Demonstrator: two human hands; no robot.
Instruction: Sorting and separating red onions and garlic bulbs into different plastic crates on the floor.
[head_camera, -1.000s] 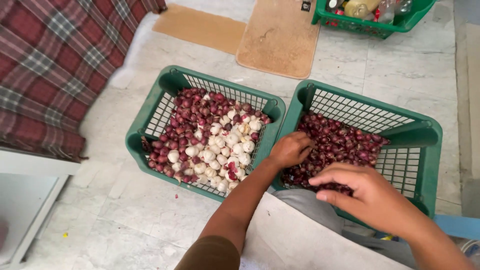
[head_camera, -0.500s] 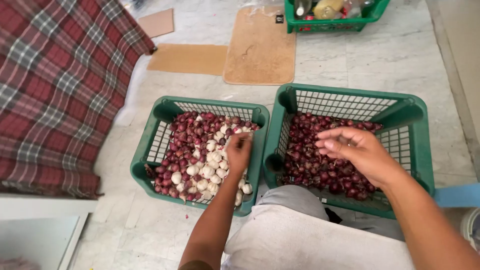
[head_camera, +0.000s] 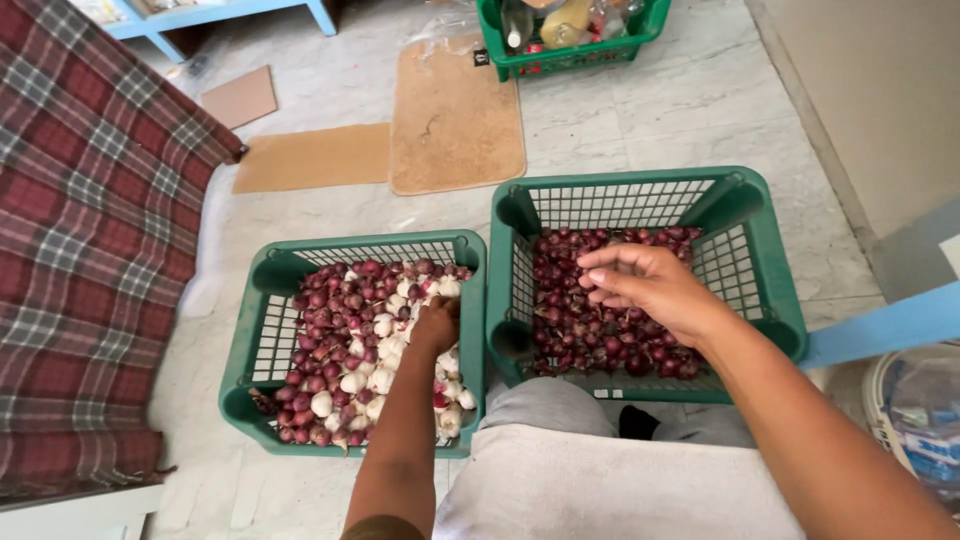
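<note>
1. While your left hand (head_camera: 437, 325) is curled down into the left crate (head_camera: 262, 340), lower centre-left of the frame, keep the fingers low and closed around only what you mean to lift. From above I cannot tell whether it grips a bulb or just rests on the heap.
2. Pick by colour: the white garlic bulbs (head_camera: 375, 382) sit mixed among the red onions (head_camera: 325, 310), so feel for one bulb rather than raking a handful.
3. Your right hand (head_camera: 650, 290) hovers over the right crate (head_camera: 770, 260), centre-right of the frame, fingers drawn together with tips pinched; whether anything small sits between them is hidden.
4. Move that hand low over the dark red onions (head_camera: 580, 330) so nothing bounces out over the rim.
5. Positions: the white bulbs lie just below and left of your left hand, some touching it. The right crate's onions lie directly beneath your right hand, near but apart.
</note>
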